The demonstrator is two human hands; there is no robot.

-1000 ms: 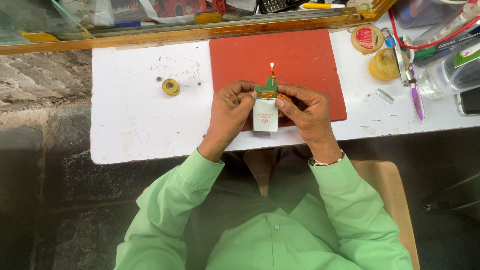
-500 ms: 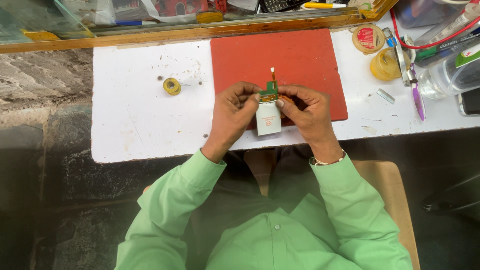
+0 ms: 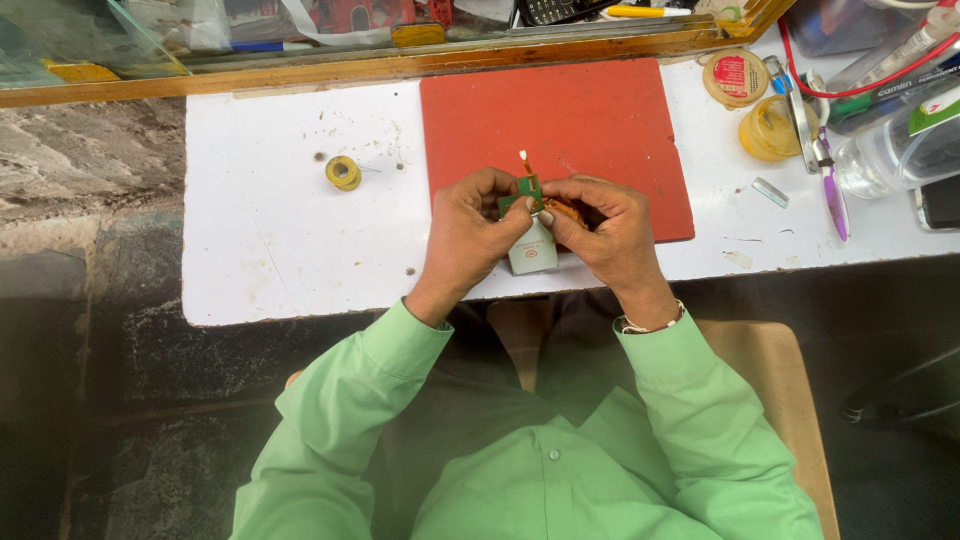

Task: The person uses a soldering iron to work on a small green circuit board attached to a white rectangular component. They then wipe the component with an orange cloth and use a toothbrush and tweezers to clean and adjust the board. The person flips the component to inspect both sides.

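My left hand (image 3: 470, 235) and my right hand (image 3: 605, 232) meet over the near edge of a red mat (image 3: 560, 125) on a white table (image 3: 270, 220). Together they pinch a small green circuit board (image 3: 524, 190) with a thin orange ribbon and pale tip sticking up from it. Below the board hangs a small white rectangular part (image 3: 535, 252), held between my thumbs. An orange-brown piece shows under my right fingers; what it is I cannot tell.
A yellow tape roll (image 3: 343, 172) lies left of the mat. At the right stand round yellow tins (image 3: 768, 128), a purple-handled tool (image 3: 830, 185), a clear bottle (image 3: 900, 150) and a phone's edge (image 3: 940, 203). A wooden-framed glass shelf (image 3: 300, 65) runs along the back.
The hands have turned the green board and white part slightly; the ribbon tip now sits a little left of where it was. The hands stay over the mat's near edge.
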